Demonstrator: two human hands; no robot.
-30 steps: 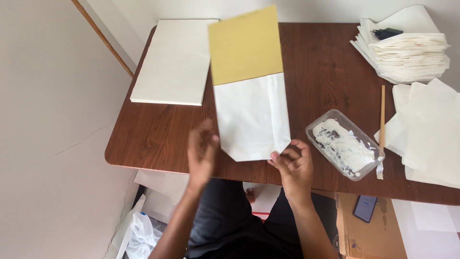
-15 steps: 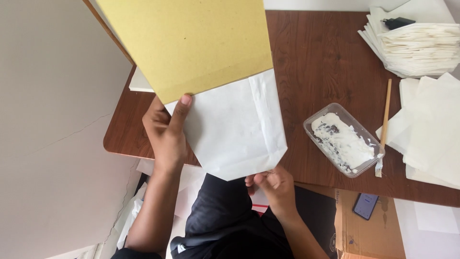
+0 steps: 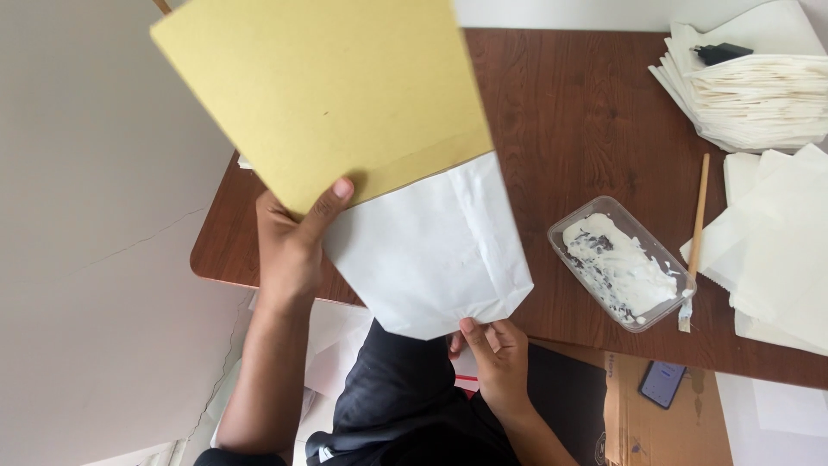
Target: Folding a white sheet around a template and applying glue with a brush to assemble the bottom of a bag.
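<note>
My left hand grips the left edge of a white paper bag with a yellow card sheet sticking out of its upper end, thumb on top. The bag and card are lifted off the brown wooden table and tilted toward me. My right hand pinches the bag's lower pointed end, near the table's front edge. The card hides much of the table's left side.
A clear plastic tub of white paste sits right of the bag, with a wooden stick beside it. Stacks of white paper bags and loose white sheets fill the right. A phone lies on a cardboard box below.
The bag with the card lay flat on the table a second ago. Both hands have since lifted it up toward the camera, and it has come slightly closer since half a second ago.
</note>
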